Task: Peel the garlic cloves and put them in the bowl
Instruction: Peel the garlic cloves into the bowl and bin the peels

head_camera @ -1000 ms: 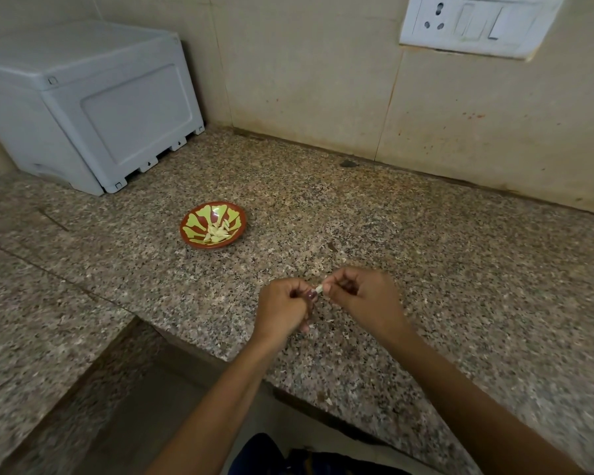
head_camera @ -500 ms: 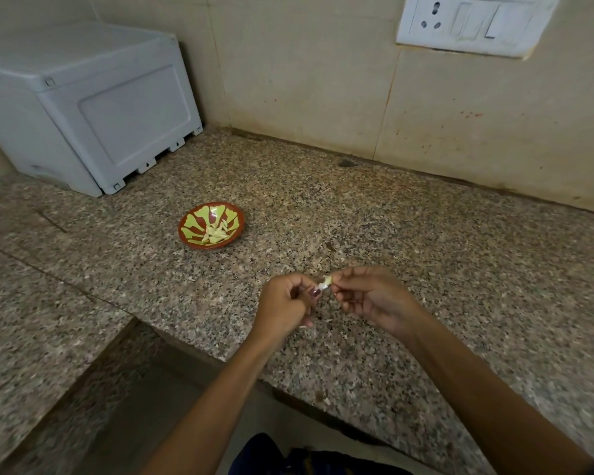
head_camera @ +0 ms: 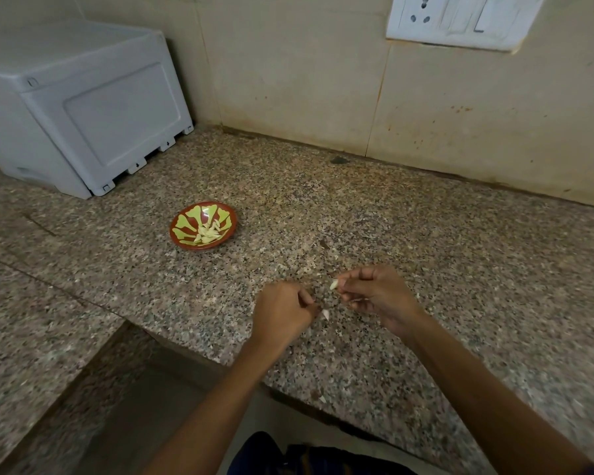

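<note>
Two hands work above one speckled granite counter [head_camera: 426, 241]. The right hand [head_camera: 378, 296] pinches a single garlic clove [head_camera: 333, 284] between thumb and fingertips; the clove is pale cream, smooth and tapered, and looks bare of skin. The left hand [head_camera: 282, 313] has its fingers curled inward, and a small whitish scrap of peel [head_camera: 325, 314] shows right at its fingertips at about 3 o'clock from the hand (whether the fingers actually hold it or it is loose just beside them, I cannot tell). The two hands are apart, the clove sitting at roughly 1 o'clock from the left hand.

One bowl [head_camera: 182, 240] stands on the counter at about 10 o'clock from the hands, well apart from them. It is shallow and red-brown with yellow-green petal shapes inside, and holds a small heap of peeled cloves [head_camera: 208, 233], pale and overlapping, too bunched to count exactly.

A few tiny pale flakes [head_camera: 322, 399] lie near the counter's front edge. At 11 o'clock stands one grey plastic box [head_camera: 93, 114], and at 1 o'clock one white switch plate [head_camera: 460, 18] is set in the tiled wall.
</note>
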